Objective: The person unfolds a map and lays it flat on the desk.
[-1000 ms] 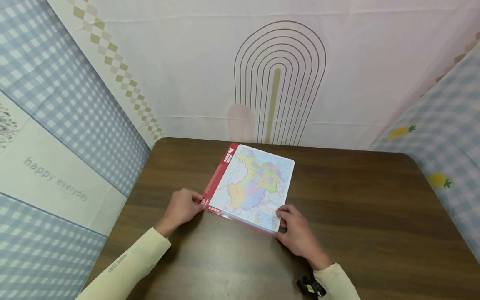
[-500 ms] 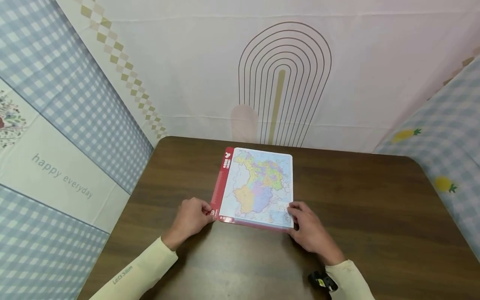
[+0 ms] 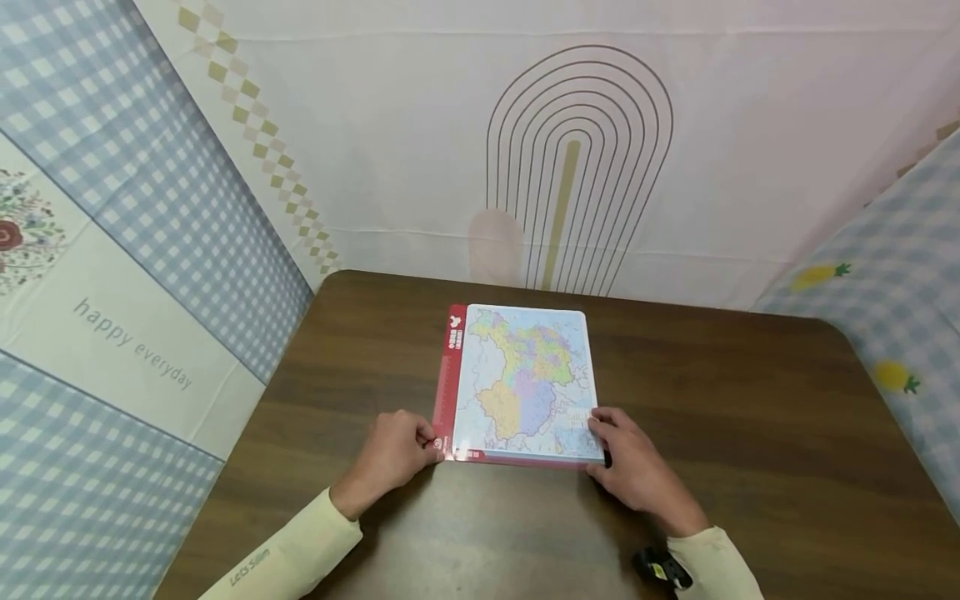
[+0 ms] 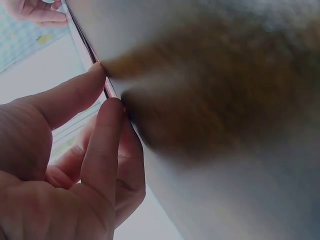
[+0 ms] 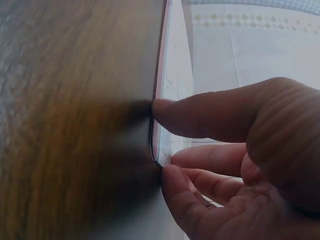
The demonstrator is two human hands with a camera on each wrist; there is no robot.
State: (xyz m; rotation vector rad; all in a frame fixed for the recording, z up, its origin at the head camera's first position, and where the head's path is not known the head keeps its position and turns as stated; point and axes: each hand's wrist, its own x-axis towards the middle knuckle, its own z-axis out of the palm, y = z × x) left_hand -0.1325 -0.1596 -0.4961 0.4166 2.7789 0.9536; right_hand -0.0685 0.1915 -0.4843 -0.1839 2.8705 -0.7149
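A flat, thin map board point(image 3: 517, 375) with a red strip down its left side and along its near edge lies on the brown table. Coloured regions and a pale blue sea are printed on it. At its near left corner, my left hand point(image 3: 393, 450) pinches the edge between thumb and fingers. My right hand point(image 3: 637, 462) holds the near right corner, thumb on the front edge and fingers on the side. In the left wrist view, the fingertips point(image 4: 111, 107) meet the thin red edge. The right wrist view has the thumb point(image 5: 190, 115) against the board's edge.
The wooden table point(image 3: 720, 400) extends on both sides of the board. Behind it hangs a white cloth point(image 3: 360, 125) printed with arches. Blue checked cloth point(image 3: 97, 167) borders the left, and more with pineapples hangs at the right. A black strap point(image 3: 660, 569) circles the right wrist.
Both hands have drawn the map board toward the person and turned it anticlockwise, so its near edge now runs almost level. The head view has shifted slightly.
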